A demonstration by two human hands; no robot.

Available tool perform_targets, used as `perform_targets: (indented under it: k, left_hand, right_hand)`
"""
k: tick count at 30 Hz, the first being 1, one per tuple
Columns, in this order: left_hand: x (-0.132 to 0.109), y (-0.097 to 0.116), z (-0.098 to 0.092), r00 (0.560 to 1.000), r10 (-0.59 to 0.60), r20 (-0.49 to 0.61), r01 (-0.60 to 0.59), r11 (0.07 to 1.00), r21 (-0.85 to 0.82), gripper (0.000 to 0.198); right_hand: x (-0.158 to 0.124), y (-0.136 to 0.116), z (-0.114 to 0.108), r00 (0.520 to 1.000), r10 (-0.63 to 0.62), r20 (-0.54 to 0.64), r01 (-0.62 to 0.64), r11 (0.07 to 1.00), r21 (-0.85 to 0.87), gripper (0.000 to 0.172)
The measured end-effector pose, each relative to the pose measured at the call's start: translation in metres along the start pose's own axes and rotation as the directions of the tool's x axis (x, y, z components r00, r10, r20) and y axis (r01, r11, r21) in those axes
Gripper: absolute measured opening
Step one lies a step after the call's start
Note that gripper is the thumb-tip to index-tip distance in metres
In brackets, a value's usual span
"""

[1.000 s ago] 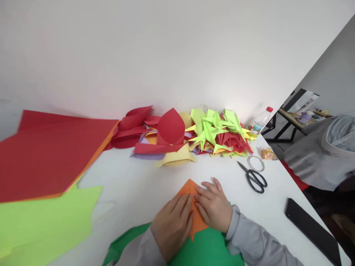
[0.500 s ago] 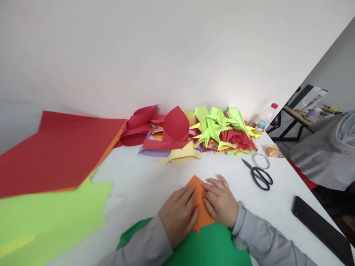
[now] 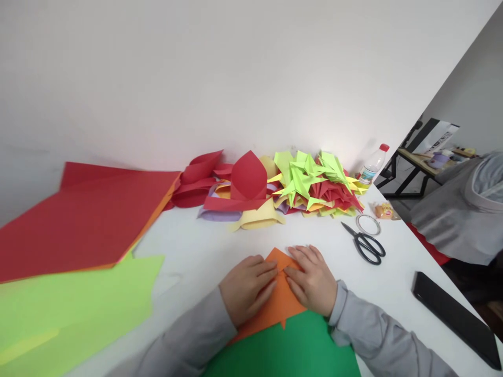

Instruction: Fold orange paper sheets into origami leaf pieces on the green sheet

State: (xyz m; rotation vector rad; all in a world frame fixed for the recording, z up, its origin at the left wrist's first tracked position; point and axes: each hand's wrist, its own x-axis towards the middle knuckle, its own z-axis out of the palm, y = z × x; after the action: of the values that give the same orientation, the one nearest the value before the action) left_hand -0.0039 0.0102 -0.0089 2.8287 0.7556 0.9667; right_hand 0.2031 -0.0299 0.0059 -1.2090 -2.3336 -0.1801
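A folded sheet of orange paper lies in front of me, its peak pointing away. My left hand is closed on its left part, fingertips at a crease near the middle. From the other side my right hand presses the paper, with fingers bent and tips close to the left hand's. The hands cover much of the folds. Beneath the orange paper's near edge is a green paper sheet, and a small orange point sticks out over it.
Scissors, a tape roll, a wrapped snack and a black phone-like slab lie at right. Folded paper pieces and a bottle stand by the wall. Red sheets and lime sheets cover the left.
My left hand has shifted slightly left and its fingers have drawn together at the crease. More of the orange paper shows at the lower left. My right hand stays nearly in place.
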Motion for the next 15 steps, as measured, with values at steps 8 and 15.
perform_targets:
  k: [8, 15]
  left_hand:
    - [0.001, -0.02, -0.006, 0.987, -0.072, -0.143, 0.047, 0.983, -0.175, 0.027]
    - [0.001, -0.016, -0.003, 0.988, -0.049, -0.145, 0.022, 0.982, -0.186, 0.027]
  right_hand:
    - [0.0, 0.003, -0.003, 0.996, -0.027, 0.081, 0.02, 0.995, 0.093, 0.024]
    - [-0.001, 0.015, -0.003, 0.993, -0.1, 0.058, 0.087, 0.977, 0.195, 0.022]
